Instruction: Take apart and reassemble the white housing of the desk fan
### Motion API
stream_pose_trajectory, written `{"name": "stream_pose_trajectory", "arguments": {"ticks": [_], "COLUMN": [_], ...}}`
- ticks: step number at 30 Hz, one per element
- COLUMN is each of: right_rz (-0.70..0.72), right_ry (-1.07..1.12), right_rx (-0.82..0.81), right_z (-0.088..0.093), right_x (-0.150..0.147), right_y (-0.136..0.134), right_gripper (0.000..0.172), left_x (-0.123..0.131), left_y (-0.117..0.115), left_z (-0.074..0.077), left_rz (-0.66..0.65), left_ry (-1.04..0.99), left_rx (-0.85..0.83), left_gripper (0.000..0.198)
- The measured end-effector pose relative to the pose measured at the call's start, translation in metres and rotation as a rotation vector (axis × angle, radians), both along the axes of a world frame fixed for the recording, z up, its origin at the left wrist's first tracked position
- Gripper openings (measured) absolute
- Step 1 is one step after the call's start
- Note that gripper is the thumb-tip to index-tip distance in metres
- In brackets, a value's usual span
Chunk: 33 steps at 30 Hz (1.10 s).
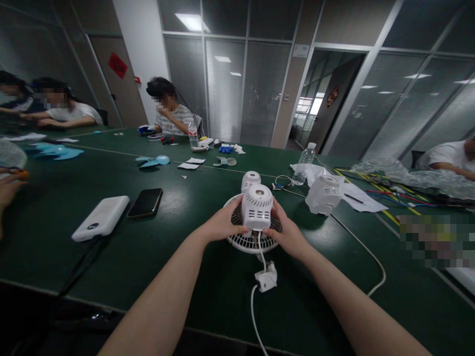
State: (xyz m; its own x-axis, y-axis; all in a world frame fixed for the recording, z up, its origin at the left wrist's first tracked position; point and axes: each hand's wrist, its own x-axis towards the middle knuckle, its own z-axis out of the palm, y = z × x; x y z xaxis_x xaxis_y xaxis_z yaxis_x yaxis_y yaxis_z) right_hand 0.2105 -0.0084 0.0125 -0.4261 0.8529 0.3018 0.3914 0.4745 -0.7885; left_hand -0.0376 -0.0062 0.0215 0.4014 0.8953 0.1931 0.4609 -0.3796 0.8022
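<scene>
Currently, in the head view, I have both hands clamped on one thing, the white motor housing with slots across its front. The left hand grips its left side, thumb along the lower edge; the right hand presses in from the right, thumb likewise near the bottom. The two hands stand apart from each other, with the housing between them. I see it near the middle of the green table, over a round white grille; I cannot tell from this angle whether it rests on the grille or is held just above it.

A white cord drops from the housing's lower front to a small white plastic piece, and a cord runs on from there towards the table's near edge. Just behind the held housing I make out a second white housing, partly covered. To the right a third housing lies tilted, near a clear bottle.

On the left side I have a white power bank with a black phone beside it. Farther back lie a blue fan blade and a translucent blade, and across the table a person in a striped top sits.
</scene>
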Motion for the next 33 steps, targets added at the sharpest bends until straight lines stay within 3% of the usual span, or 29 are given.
{"name": "stream_pose_trajectory", "arguments": {"ticks": [17, 22, 33], "right_rz": [0.005, 0.033, 0.007], "right_ry": [-0.004, 0.009, -0.023], "right_rx": [-0.034, -0.029, 0.011], "right_z": [0.0048, 0.0059, 0.0052], "right_x": [0.0051, 0.0056, 0.0042], "right_y": [0.0023, -0.0026, 0.0005], "right_gripper": [0.101, 0.098, 0.083], "left_x": [-0.0041, -0.0051, -0.0032], "left_y": [-0.0043, -0.0024, -0.0025], "left_z": [0.0034, 0.004, 0.0018], "left_rz": [-0.096, -0.063, -0.028], "left_ry": [-0.05, -0.066, -0.066], "left_rx": [-0.073, -0.032, -0.012], "left_gripper": [0.11, 0.098, 0.093]}}
